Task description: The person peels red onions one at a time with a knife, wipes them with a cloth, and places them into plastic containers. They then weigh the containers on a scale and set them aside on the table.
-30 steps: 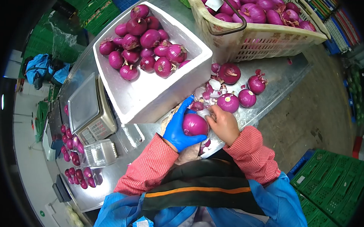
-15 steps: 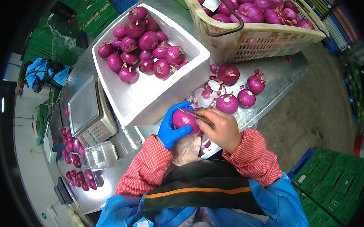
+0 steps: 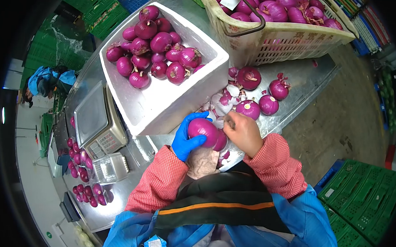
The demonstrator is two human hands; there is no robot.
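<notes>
My left hand point(image 3: 186, 138), in a blue glove, is wrapped round a smooth red onion point(image 3: 203, 131). Another red onion point(image 3: 220, 141) shows just behind it, beside the pile of peelings. Bare, my right hand point(image 3: 244, 132) has its fingers curled together, apart from the held onion and over the pale onion skins point(image 3: 220, 107). The small knife seen in it a moment earlier is now mostly hidden by the fingers. Beyond the right hand lie a trimmed red onion point(image 3: 249, 109) and several more onions point(image 3: 268, 105).
A white foam box point(image 3: 163, 111) of red onions stands ahead to the left, and a plastic crate point(image 3: 294, 46) of onions at the back. A scale point(image 3: 102, 137) and wrapped onions point(image 3: 89, 194) are at left. Green crates point(image 3: 358, 192) stand at right; a person point(image 3: 49, 81) bends far left.
My right hand has drawn away from the onion to the right, turning so that the knife blade no longer shows. My left hand still holds the onion, now turned slightly.
</notes>
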